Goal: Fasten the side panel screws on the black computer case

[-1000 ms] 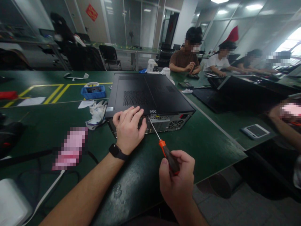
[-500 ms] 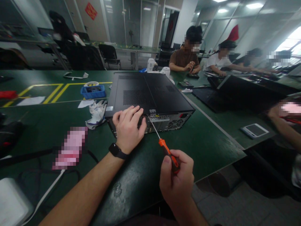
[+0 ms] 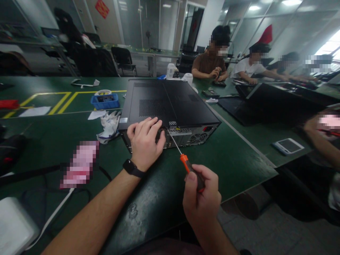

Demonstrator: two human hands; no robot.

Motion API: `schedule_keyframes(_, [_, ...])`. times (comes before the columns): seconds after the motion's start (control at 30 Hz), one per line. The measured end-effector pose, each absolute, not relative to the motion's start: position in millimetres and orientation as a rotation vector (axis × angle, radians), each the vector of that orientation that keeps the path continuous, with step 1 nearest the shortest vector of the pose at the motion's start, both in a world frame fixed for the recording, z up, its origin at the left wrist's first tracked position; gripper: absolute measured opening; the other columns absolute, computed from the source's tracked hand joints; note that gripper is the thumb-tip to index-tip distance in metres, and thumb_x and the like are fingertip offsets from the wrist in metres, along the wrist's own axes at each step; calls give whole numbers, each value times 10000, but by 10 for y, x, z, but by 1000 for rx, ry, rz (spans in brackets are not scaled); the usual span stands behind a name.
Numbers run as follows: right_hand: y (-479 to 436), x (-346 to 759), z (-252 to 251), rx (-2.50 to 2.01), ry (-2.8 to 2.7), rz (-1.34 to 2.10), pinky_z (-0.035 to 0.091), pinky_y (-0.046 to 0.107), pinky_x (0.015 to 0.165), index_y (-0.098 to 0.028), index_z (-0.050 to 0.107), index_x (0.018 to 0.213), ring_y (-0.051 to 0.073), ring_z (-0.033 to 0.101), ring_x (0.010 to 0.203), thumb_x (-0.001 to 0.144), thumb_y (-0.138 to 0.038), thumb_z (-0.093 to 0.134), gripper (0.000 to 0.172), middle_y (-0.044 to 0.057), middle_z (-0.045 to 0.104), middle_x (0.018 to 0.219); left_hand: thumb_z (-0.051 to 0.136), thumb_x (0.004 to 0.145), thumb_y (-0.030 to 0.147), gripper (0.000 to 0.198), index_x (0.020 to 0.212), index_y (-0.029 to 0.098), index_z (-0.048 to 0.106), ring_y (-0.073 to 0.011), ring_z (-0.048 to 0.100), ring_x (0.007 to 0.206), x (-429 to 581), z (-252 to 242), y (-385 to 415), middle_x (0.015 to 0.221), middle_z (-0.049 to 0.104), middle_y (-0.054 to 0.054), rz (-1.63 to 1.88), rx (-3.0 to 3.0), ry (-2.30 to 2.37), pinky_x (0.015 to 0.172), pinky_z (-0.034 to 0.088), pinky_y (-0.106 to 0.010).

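A black desktop computer case (image 3: 170,102) lies flat on the green table (image 3: 233,159), its rear panel with a fan grille facing me. My left hand (image 3: 145,141), a black watch on its wrist, rests with fingers together on the case's near rear corner. My right hand (image 3: 200,198) is closed round the orange and black handle of a screwdriver (image 3: 186,163). The thin metal shaft runs up and left, and its tip touches the rear panel just right of my left hand's fingers.
White work gloves (image 3: 110,125) lie left of the case, with a blue parts bin (image 3: 105,101) and a tape roll behind them. A white cable (image 3: 51,219) and a black cable cross the near left. A tablet (image 3: 288,146) lies right. Several people work at the far tables.
My right hand has turned slightly on the screwdriver handle, thumb now up along it. The screwdriver tip stays at the rear panel and my left hand has not moved.
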State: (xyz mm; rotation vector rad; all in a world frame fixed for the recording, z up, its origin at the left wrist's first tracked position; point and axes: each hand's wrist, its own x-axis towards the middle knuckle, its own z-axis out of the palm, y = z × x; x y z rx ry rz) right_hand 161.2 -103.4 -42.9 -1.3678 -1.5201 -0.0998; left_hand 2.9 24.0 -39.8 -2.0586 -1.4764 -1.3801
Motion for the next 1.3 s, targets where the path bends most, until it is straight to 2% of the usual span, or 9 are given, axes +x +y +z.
schedule_keyframes(0.1, [-1034,1621,-431,-1352,-1509,-63,552,225,555,-181,552,1204,116,679,610,1001,-269,542,222,31,703,869,640,931,265,320,1247,251,687,-307,627,1305,24,-404,246,1340,724,-94,-1382,-2063,-1472,1104,346,-527])
schedule_keyframes(0.27, [-1035,1643,-493,-1360,-1526,-88,564,235,581,-188,570,1191,128,703,650,988,-257,563,215,37,718,882,637,934,264,321,1250,228,683,-301,622,1311,19,-425,253,1343,721,-99,-1390,-2064,-1460,1115,353,-525])
schedule_keyframes(0.47, [-1035,1618,-464,-1322,-1492,72,507,185,502,-185,531,1217,88,630,531,1002,-233,525,221,-29,645,731,632,943,268,310,1247,230,679,-298,630,1300,20,-428,259,1330,728,-92,-1369,-2044,-1446,1111,358,-526])
schedule_keyframes(0.6, [-1016,1591,-403,-1322,-1469,-71,551,209,552,-180,528,1176,106,669,612,936,-240,595,256,12,664,842,625,941,264,308,1241,224,681,-300,628,1303,20,-414,252,1327,728,-98,-1381,-2054,-1450,1109,363,-528])
schedule_keyframes(0.73, [-994,1619,-446,-1363,-1488,-145,571,242,602,-189,570,1144,128,694,671,962,-250,579,192,31,686,880,632,938,259,324,1258,232,676,-299,617,1316,14,-418,251,1348,717,-98,-1376,-2071,-1466,1120,349,-531])
schedule_keyframes(0.9, [-1014,1643,-489,-1351,-1489,-14,548,220,572,-192,566,1208,108,673,611,1005,-240,535,211,5,686,824,637,936,257,336,1269,226,674,-301,606,1328,12,-423,253,1354,713,-100,-1394,-2086,-1467,1129,334,-534])
schedule_keyframes(1.07, [-1020,1635,-468,-1350,-1486,-88,581,264,617,-199,585,1160,144,709,701,954,-262,595,215,43,707,915,630,948,268,309,1250,228,680,-298,625,1306,14,-405,246,1329,728,-97,-1371,-2064,-1461,1114,334,-525])
schedule_keyframes(1.3, [-1034,1652,-573,-1347,-1429,99,567,257,584,-212,588,1211,138,707,684,1011,-262,536,213,40,719,892,618,958,274,309,1258,227,671,-297,625,1306,11,-411,247,1336,723,-96,-1367,-2061,-1446,1102,350,-516])
